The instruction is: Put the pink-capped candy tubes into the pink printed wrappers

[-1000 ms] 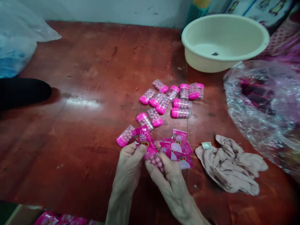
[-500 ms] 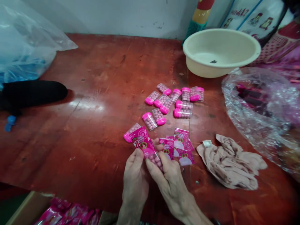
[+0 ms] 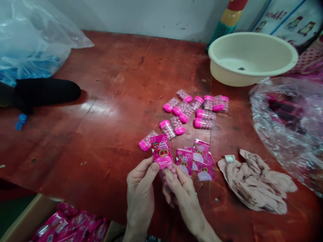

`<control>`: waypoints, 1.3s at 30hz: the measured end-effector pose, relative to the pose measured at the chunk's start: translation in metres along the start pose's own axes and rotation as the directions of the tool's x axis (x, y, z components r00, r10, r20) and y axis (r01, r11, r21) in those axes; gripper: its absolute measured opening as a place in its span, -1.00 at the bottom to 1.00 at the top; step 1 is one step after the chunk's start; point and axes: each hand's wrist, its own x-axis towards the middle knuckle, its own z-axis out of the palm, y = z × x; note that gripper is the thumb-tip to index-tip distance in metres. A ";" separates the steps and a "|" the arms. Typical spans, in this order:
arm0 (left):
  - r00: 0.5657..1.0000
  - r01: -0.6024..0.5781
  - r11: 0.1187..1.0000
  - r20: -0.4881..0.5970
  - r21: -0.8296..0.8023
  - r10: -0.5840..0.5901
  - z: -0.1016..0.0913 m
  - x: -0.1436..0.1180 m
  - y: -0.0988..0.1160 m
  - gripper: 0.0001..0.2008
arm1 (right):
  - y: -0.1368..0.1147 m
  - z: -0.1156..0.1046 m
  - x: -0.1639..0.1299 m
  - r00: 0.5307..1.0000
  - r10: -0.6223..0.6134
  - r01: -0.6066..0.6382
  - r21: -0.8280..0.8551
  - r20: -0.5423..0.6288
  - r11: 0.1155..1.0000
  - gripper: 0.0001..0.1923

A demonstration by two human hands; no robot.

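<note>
A small home-style packing workplace is suggested. A worn, scratched red-brown wooden bench point(image 3: 101, 111) is set against a plain pale wall point(image 3: 141, 15). Many identical pink-capped candy tubes point(image 3: 196, 111) and pink printed wrappers point(image 3: 199, 158) are spread on it. Large clear plastic bags point(image 3: 290, 124) of stock are seen at both sides, a cream plastic basin point(image 3: 252, 58) at the back, and a cardboard box of finished pink packets point(image 3: 70, 228) below the bench edge.

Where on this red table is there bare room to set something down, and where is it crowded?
Bare: the broad stretch of table between the black sleeve, the blue-filled plastic bag and the candy capsules. Crowded: around both hands, hemmed by pink sachets, beige cloth, basin and the clear bag.
</note>
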 end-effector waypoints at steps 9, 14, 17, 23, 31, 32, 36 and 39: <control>0.991 0.128 0.981 0.050 -0.145 -0.122 0.012 -0.002 0.005 -0.94 | -0.003 -0.003 -0.002 0.987 -0.132 0.111 -0.213 -0.090 0.971 -0.71; 0.973 0.229 0.934 0.076 -0.276 -0.216 0.017 -0.013 -0.006 -0.90 | 0.001 -0.010 -0.006 0.950 -0.293 0.204 -0.496 -0.109 0.844 -0.77; 0.974 0.217 0.945 0.113 -0.246 -0.194 0.013 -0.007 -0.006 -0.94 | -0.002 -0.012 -0.004 0.968 -0.228 0.158 -0.444 -0.109 0.882 -0.75; 0.982 -0.178 0.984 0.072 0.024 0.176 0.000 0.023 0.019 -0.69 | -0.004 -0.019 0.004 1.000 0.025 -0.025 -0.029 -0.003 0.999 -0.71; 0.954 -0.138 0.925 0.298 0.353 0.029 -0.014 0.053 0.044 -0.93 | -0.006 -0.021 0.006 0.996 0.061 -0.059 -0.034 0.061 0.998 -0.67; 0.948 -0.124 0.932 0.318 0.340 0.010 -0.015 0.055 0.045 -0.91 | -0.007 -0.021 0.006 0.997 0.052 -0.049 -0.052 0.060 0.997 -0.66; 0.915 -0.061 0.976 0.403 0.207 -0.028 -0.019 0.056 0.048 -0.85 | -0.007 -0.026 0.008 0.998 0.056 -0.055 -0.074 0.024 0.996 -0.69; 0.923 -0.033 0.991 0.385 0.126 -0.019 -0.019 0.055 0.047 -0.86 | -0.006 -0.032 0.009 0.998 0.066 -0.066 -0.049 -0.009 0.997 -0.67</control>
